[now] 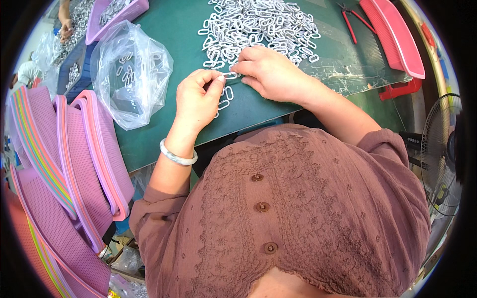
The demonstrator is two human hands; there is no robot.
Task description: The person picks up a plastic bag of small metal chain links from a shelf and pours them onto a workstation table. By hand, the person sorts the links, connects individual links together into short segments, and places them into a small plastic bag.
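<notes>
Near the front of the green table, my left hand (199, 97) pinches an oval silver-grey chain link (230, 76) between thumb and forefinger. My right hand (272, 74) meets it from the other side, its bent fingertips closed at the link's right end. What exactly lies under those right fingertips is partly hidden. A few more links (224, 105) lie beside my left thumb, partly covered by that hand; whether they are joined to the held link I cannot tell. Just beyond both hands spreads a large heap of loose links (258, 29).
On the green table (184, 27), a clear plastic bag (131, 74) holding some links lies left. Red-handled pliers (354, 25) and a pink basket (392, 37) are at right. Stacked purple baskets (82, 164) stand left, a fan (441, 154) right. Another person's hand (65, 31) shows far left.
</notes>
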